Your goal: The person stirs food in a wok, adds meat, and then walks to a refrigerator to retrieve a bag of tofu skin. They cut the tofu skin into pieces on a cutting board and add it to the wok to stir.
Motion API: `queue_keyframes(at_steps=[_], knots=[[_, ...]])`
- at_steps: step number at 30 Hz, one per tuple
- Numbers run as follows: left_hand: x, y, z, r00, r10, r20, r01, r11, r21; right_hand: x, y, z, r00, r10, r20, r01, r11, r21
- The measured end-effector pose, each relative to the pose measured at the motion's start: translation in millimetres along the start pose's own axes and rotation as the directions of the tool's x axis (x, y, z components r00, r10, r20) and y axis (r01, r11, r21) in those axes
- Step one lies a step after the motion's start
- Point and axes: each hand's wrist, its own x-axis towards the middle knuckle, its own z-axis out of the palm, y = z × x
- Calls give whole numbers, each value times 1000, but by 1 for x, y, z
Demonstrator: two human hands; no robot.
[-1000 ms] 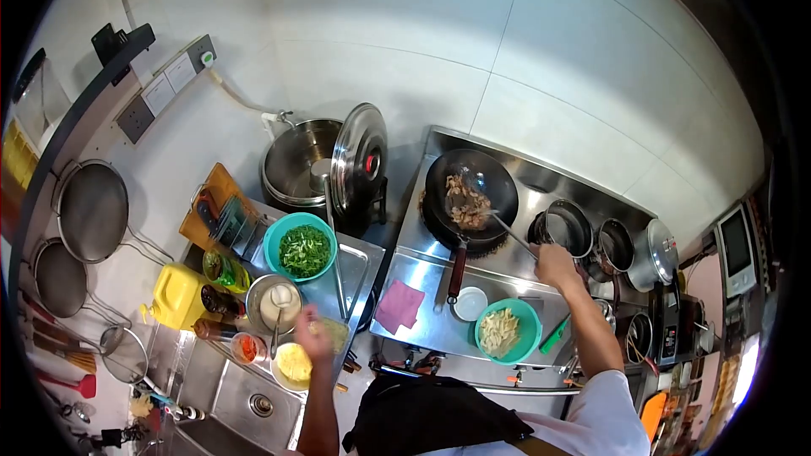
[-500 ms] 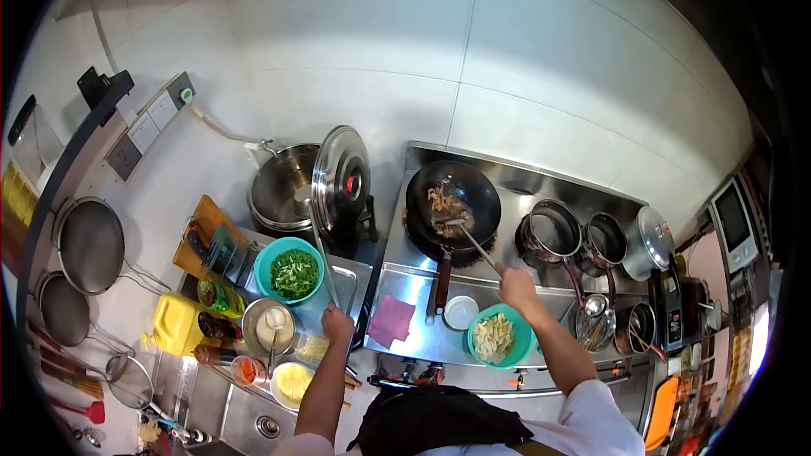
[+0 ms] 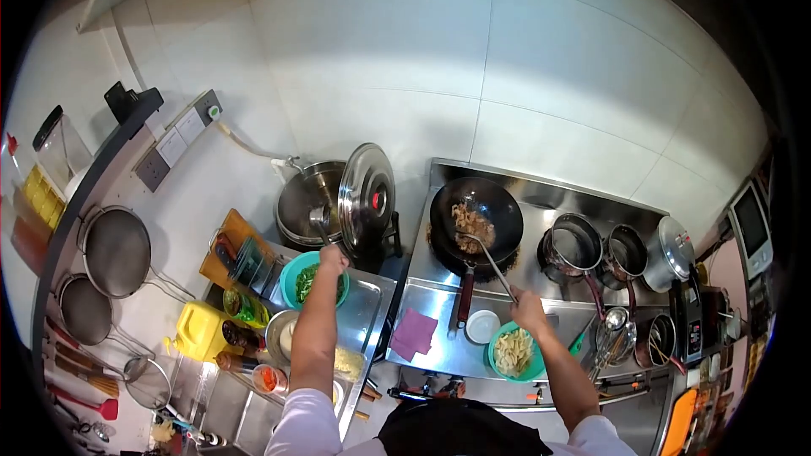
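Observation:
My left hand is closed around the handle of a metal ladle, whose bowl is at the mouth of a deep steel pot. A large lid leans on that pot's right side. My left forearm passes over a turquoise bowl of chopped greens and hides part of it. My right hand grips the long handle of a wok spatula. Its far end touches browned pieces of food in a black wok on the stove. Below my right hand sits a turquoise bowl of pale slices.
Two small saucepans and a lidded pot stand right of the wok. A purple cloth and white dish lie in front. Left are a yellow jug, bottles and a cutting board. Strainers hang on the wall.
The view has shifted. My left hand has moved forward toward the steel pot with the ladle, its forearm now over the greens. My right hand stays near the wok; the food has shifted slightly.

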Motion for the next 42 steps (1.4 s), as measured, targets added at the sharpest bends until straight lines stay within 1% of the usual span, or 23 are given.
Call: queue_keyframes(at_steps=[2,4,5,7,12,13,14,15,16,18,21,22,24,26,28,30,32,35,36,38,39,40,42], knots=[[56,10,-17,992,-77,96,87,990,-107,-5,-6,-5,998,67,17,-68,995,67],[-9,47,-10,991,-79,107,102,968,-231,-7,-2,-7,997,72,2,-72,994,87],[-26,51,-13,991,-78,111,102,968,-231,-7,0,-9,997,76,-4,-75,992,105],[-47,47,-37,962,21,273,38,977,-210,-9,7,-13,998,62,-24,-59,991,120],[-162,58,-69,966,54,254,6,974,-228,0,23,-9,997,68,-27,-63,986,152],[-190,64,-70,967,71,246,-7,967,-253,11,36,5,994,102,-27,-90,956,279],[-216,69,-70,969,75,237,-12,967,-255,17,43,14,990,136,-19,-118,909,399],[-242,73,-69,950,109,293,-39,971,-235,20,38,12,974,208,89,-220,777,590],[-263,77,-67,925,137,354,-63,975,-214,23,27,7,973,210,91,-223,775,592],[-300,80,-66,884,144,444,-61,978,-198,23,1,-5,920,304,248,-354,370,859],[-334,73,-59,852,90,515,22,978,-208,27,-20,-10,905,295,308,-367,171,915],[-341,70,-56,835,69,546,67,972,-225,27,-19,-6,903,305,303,-363,163,918],[-353,59,-45,805,-20,593,188,957,-222,33,-20,2,900,254,355,-381,62,922],[-356,41,-31,798,-87,596,235,956,-176,32,-22,6,886,249,391,-406,6,914],[-356,19,-15,764,-149,628,303,942,-145,32,-20,11,892,136,432,-425,-77,902],[-341,-8,-6,689,-221,690,386,918,-92,29,-25,11,895,125,428,-421,-81,904],[-337,-31,9,660,-285,696,427,904,-35,28,-27,11,900,117,420,-413,-83,907],[-341,-57,33,690,-326,646,340,934,108,26,-29,11,904,98,417,-410,-78,909],[-340,-66,38,685,-330,649,342,933,114,26,-26,12,905,103,412,-406,-80,910],[-333,-86,45,780,-313,542,197,945,262,27,-22,14,908,49,416,-413,-65,909],[-331,-92,48,777,-294,557,142,943,301,26,-20,13,909,53,412,-409,-66,910],[-330,-97,51,774,-296,560,140,942,304,26,-20,12,905,64,420,-415,-73,907],[-327,-103,54,795,-247,555,-2,913,408,26,-17,12,902,76,424,-418,-81,905]])
